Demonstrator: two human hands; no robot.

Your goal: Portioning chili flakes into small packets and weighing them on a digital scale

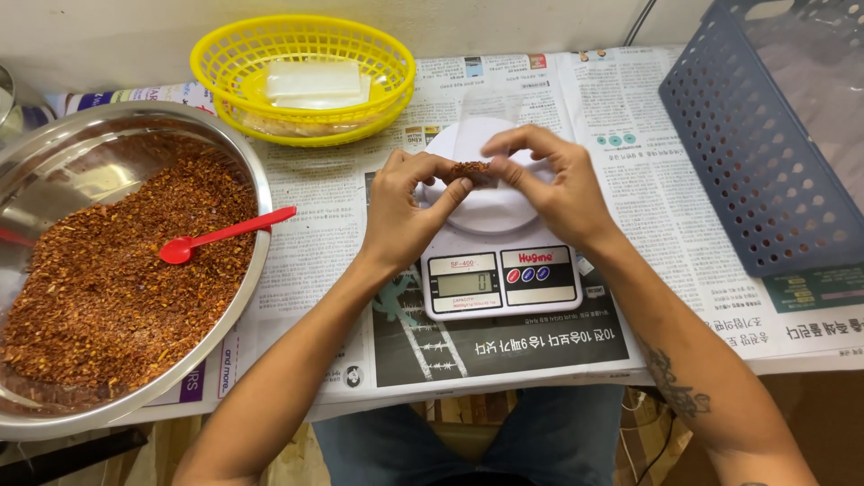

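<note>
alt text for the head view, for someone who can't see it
Both hands, left hand and right hand, pinch a small clear bag of red flakes above a white kitchen scale. A steel bowl of flakes with a red spoon sits left.

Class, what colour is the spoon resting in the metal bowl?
Red, seen in the head view: spoon, bowl.

Newspaper-covered table (684, 225) against a plain pale wall (108, 36), evenly lit.

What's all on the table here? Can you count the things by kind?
Steel bowl of red flakes: 1
Red spoon: 1
Yellow basket: 1
Kitchen scale: 1
Small clear bag in both hands: 1
Grey-blue crate: 1
Total: 6
</note>
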